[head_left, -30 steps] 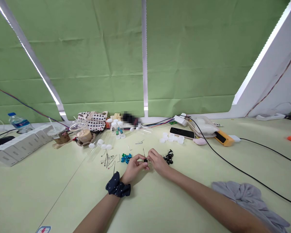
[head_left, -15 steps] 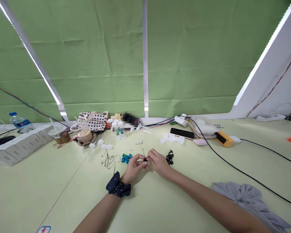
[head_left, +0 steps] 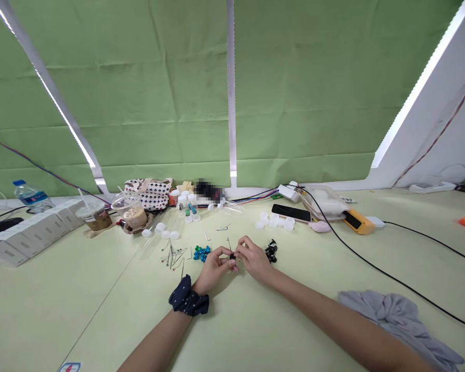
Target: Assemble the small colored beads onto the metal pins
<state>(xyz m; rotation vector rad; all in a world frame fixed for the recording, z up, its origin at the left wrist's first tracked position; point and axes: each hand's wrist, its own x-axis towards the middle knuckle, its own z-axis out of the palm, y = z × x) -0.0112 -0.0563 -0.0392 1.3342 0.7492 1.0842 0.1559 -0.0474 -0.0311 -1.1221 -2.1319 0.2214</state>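
Note:
My left hand (head_left: 214, 267) is closed, thumb and fingertips pinching a small black part (head_left: 232, 256). A thin metal rod (head_left: 229, 243) stands up from it, tilted slightly. My right hand (head_left: 256, 260) meets the left one, its fingertips pinched at the right side of the same part; they partly hide it. Left of the hands lies a pile of small blue and green metallic pieces (head_left: 202, 253). Several black, flat-headed pieces (head_left: 271, 251) lie just right of my right hand.
Bent metal rods (head_left: 173, 257) and L-shaped hex keys (head_left: 207, 236) lie left and beyond. White caps (head_left: 275, 221), a phone (head_left: 291, 213) and a yellow device (head_left: 358, 222) stand back right. Drink cups (head_left: 135, 216) and white boxes (head_left: 34, 232) are left; grey cloth (head_left: 399, 320) lies right.

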